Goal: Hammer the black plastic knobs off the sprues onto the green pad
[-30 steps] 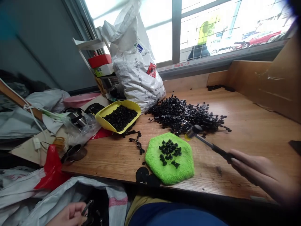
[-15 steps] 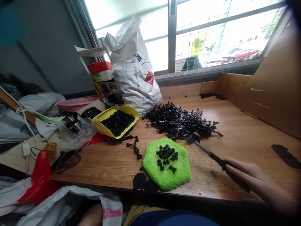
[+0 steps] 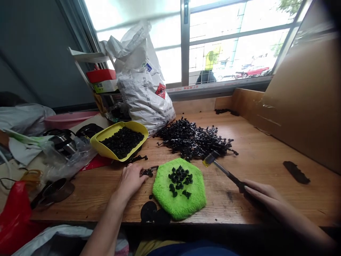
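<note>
Hammer [image 3: 228,174] with black handle, bare metal shaft and yellow-and-dark head: in right hand [image 3: 257,193], over the right part of the counter [image 3: 117,202], head near the far right side of the green fuzzy hexagonal pad [image 3: 178,209]. Right grip closed around the handle. Whether the head touches the wood — cannot tell.

Left hand [image 3: 131,179]: palm down on the counter, left of the pad, fingers partly curled at a small cluster of black linked plastic parts [image 3: 147,172]. Whether the left grip is closed on them — cannot tell.

Pad lies near the front edge, loose black plastic pieces [image 3: 179,175] on its middle. Two flat black discs [image 3: 149,211] at the front edge, beside the pad. Large heap of black branched plastic parts [image 3: 194,137] beyond the pad, toward the back edge. Yellow plastic tray [image 3: 96,142] of small black pieces [image 3: 124,140] to the left, near the white printed woven sack [image 3: 144,89]. Irregular flat dark piece [image 3: 296,171] toward the right edge.
</note>
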Motion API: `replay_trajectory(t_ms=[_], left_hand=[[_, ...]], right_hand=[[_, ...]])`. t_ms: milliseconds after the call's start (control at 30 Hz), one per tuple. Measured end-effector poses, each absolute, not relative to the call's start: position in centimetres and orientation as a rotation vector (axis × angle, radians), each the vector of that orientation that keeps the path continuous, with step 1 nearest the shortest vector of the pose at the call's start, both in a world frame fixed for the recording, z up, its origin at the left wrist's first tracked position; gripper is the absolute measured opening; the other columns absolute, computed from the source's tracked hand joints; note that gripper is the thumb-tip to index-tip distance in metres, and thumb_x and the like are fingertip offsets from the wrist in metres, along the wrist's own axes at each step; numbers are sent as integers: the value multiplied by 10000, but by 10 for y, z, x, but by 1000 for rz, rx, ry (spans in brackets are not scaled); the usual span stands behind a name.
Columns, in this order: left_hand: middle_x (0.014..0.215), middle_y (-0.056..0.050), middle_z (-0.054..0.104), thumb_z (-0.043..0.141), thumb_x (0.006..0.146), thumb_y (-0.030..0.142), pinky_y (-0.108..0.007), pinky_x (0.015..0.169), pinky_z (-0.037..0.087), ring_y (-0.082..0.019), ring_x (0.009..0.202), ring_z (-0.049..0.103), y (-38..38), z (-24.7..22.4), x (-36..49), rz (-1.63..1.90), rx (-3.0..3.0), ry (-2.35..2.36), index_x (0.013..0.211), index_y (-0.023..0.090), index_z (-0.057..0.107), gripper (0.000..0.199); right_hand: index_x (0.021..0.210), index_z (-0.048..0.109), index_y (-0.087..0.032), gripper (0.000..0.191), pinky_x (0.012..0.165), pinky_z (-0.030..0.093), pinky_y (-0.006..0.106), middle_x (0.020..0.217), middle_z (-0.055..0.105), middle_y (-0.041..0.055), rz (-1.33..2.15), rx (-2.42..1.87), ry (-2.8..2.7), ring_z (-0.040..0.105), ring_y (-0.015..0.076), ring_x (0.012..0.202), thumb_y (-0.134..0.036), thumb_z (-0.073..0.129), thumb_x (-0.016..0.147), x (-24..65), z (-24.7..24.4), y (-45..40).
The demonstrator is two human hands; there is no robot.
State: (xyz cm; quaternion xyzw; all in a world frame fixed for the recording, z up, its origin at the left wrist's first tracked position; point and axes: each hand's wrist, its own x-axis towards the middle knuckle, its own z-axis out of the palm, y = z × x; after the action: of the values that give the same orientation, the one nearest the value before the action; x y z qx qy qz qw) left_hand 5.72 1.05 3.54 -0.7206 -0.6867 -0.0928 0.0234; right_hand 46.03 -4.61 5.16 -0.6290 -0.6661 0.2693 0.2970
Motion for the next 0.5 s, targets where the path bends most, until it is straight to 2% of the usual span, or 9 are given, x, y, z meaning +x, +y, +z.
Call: replay_trajectory(t_ms=[67, 200, 300, 400, 433, 500], left_hand=[[871, -108, 651, 553, 725, 347, -343, 759, 362, -274, 879, 545, 8, 32, 52, -296, -2246, -2172, 828, 182, 676, 231], [787, -77, 667, 552, 728, 363, -300, 673, 373, -228, 753, 569, -1, 28, 38, -562, -2260, -2372, 761, 193, 688, 221], [749, -61, 662, 625, 676, 377, -266, 636, 393, -188, 695, 568, 0, 31, 40, -1200, -2296, -2537, 751, 157, 672, 237], [788, -39, 663, 726, 586, 314, -209, 576, 404, -136, 664, 573, 10, 39, 58, -2007, -2231, -2669, 892, 154, 639, 357], [800, -36, 663, 743, 568, 292, -190, 549, 397, -120, 648, 572, 16, 43, 65, -2146, -2237, -2709, 910, 156, 632, 385], [796, -43, 662, 752, 561, 264, -167, 500, 372, -93, 599, 557, 29, 48, 81, -2189, -2343, -2819, 879, 141, 639, 359]], right_hand=[[954, 704, -214, 397, 864, 456, 359, 1045, 658, 96, 806, -1671, -1769, 548, 345, 1023, -448, 424, 797, 462, 52, -46], [959, 700, -240, 391, 860, 452, 387, 1017, 665, 83, 872, -1651, -1750, 558, 345, 988, -480, 440, 791, 462, 48, -44], [902, 710, -236, 385, 844, 456, 398, 992, 671, 79, 881, -1628, -1723, 553, 345, 990, -479, 435, 788, 459, 50, -45], [894, 710, -219, 391, 846, 457, 391, 998, 671, 80, 917, -1599, -1719, 554, 337, 996, -452, 415, 786, 456, 54, -46], [912, 707, -213, 404, 854, 455, 386, 1016, 667, 83, 899, -1607, -1719, 551, 335, 1005, -452, 408, 785, 456, 55, -46], [933, 706, -207, 432, 858, 460, 370, 1039, 661, 85, 781, -1679, -1739, 551, 329, 1014, -472, 405, 774, 457, 56, -46]])
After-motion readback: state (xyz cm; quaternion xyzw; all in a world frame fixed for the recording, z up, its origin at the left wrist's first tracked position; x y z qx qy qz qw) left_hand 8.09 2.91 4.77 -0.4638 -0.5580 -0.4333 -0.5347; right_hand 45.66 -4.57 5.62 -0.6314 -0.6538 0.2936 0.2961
